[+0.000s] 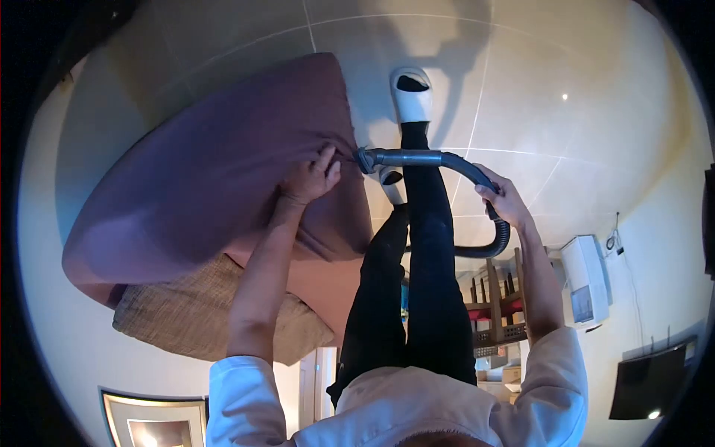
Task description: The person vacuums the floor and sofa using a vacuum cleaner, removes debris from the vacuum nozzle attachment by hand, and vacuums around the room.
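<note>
In the head view, my right hand (505, 200) is wrapped round the curved grip of a dark vacuum cleaner hose (497, 237). A grey tube leads left from it to a small vacuum nozzle (366, 159), whose mouth meets the edge of a purple sofa cover (216, 164). My left hand (311, 179) rests on this fabric just left of the nozzle, fingers apart and pressing on it. Creases run through the cloth around my fingertips. The ribbed hose bends down and passes behind my legs, where its far end is hidden.
A brown woven cushion (186, 309) lies against the sofa. My white slippers (412, 97) stand on pale floor tiles (551, 112). Wooden chairs (495, 305), a white appliance (585, 283), a dark screen (652, 384) and a framed picture (156, 421) surround me.
</note>
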`<state>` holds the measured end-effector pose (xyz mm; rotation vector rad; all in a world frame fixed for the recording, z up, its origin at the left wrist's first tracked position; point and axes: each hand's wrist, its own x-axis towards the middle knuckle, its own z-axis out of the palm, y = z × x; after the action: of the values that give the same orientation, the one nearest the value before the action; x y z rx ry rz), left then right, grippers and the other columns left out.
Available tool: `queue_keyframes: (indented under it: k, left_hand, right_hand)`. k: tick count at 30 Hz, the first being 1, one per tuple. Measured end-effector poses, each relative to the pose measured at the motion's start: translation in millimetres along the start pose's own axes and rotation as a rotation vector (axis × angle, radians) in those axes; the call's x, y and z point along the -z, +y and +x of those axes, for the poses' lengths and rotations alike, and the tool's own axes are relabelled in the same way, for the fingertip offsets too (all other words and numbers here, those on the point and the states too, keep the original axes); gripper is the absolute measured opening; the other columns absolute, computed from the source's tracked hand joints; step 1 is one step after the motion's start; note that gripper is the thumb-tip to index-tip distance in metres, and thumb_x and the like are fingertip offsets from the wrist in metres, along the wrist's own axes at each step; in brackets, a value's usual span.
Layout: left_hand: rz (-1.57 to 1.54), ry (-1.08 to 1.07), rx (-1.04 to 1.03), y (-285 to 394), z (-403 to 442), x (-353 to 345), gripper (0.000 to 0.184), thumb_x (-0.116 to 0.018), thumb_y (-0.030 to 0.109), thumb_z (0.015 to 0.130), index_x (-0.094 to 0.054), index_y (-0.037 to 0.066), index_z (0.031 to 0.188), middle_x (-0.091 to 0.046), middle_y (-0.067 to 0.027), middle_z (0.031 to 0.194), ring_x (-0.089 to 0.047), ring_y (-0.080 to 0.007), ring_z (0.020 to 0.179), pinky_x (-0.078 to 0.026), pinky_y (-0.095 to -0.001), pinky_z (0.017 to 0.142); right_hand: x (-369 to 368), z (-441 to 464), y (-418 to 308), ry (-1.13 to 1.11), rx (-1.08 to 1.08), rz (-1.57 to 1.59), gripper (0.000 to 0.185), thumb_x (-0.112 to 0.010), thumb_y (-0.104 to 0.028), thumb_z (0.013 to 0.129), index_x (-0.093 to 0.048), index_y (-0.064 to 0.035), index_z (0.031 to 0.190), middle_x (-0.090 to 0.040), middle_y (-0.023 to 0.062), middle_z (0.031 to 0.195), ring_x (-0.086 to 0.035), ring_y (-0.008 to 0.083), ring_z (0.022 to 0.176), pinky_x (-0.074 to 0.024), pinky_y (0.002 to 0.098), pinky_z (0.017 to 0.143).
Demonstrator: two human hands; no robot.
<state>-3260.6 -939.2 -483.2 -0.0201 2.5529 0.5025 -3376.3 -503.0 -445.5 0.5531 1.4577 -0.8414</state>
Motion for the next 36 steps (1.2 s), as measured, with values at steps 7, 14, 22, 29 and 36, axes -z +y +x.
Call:
queue_keyframes:
  k: [7,14,22,29,36]
  left_hand:
    - [0.147,0.471,-0.164,-11,18,-5,0.058,-0.072,0.041,0.089,-0.055,0.02,0.141,-0.062,-0.018,0.118,-0.063,-0.039,0.104,-0.055,-0.0508,0.086]
    - [0.198,0.649,-0.311,21,21,29,0.054,-0.068,0.027,0.096,-0.047,0.009,0.143,-0.062,-0.0189,0.118,-0.061,-0.0406,0.103,-0.053,-0.0471,0.085]
    - [0.058,0.463,-0.221,95,-137,-76,0.053,-0.067,0.024,0.097,-0.05,0.007,0.143,-0.054,-0.0163,0.141,-0.052,-0.0365,0.127,-0.041,-0.0517,0.105]
    - [0.43,0.458,-0.226,87,-148,-125,0.061,-0.06,0.044,0.097,-0.046,0.013,0.148,-0.051,-0.0105,0.143,-0.049,-0.0291,0.129,-0.033,-0.0481,0.11]
    - [0.445,0.497,-0.225,83,-150,-130,0.059,-0.055,0.046,0.1,-0.045,0.013,0.148,-0.05,-0.0093,0.145,-0.047,-0.0282,0.131,-0.03,-0.0488,0.111]
  right_hand:
    - [-13,124,-45,0.316,0.415,0.221,0.052,-0.069,-0.027,0.1,-0.056,-0.0121,0.148,-0.053,-0.0006,0.065,-0.051,0.01,0.052,-0.045,0.0282,0.049]
    - [-59,132,61,0.203,0.501,0.043,0.059,-0.07,-0.032,0.096,-0.055,-0.0104,0.149,-0.065,0.0063,0.083,-0.062,0.0167,0.074,-0.054,0.0365,0.073]
    - [-20,83,179,0.151,0.34,-0.438,0.056,-0.069,-0.03,0.092,-0.059,-0.0158,0.145,-0.07,0.0233,0.125,-0.067,0.0386,0.116,-0.0502,0.0404,0.103]
    - [-50,232,56,0.563,1.103,0.036,0.045,-0.064,-0.016,0.093,-0.062,-0.0042,0.136,-0.072,0.0184,0.09,-0.066,0.0231,0.074,-0.0548,0.0381,0.07]
    - [-85,225,122,0.342,0.88,-0.102,0.057,-0.067,-0.034,0.094,-0.057,-0.0115,0.146,-0.071,0.0222,0.123,-0.069,0.0339,0.112,-0.0516,0.0411,0.099]
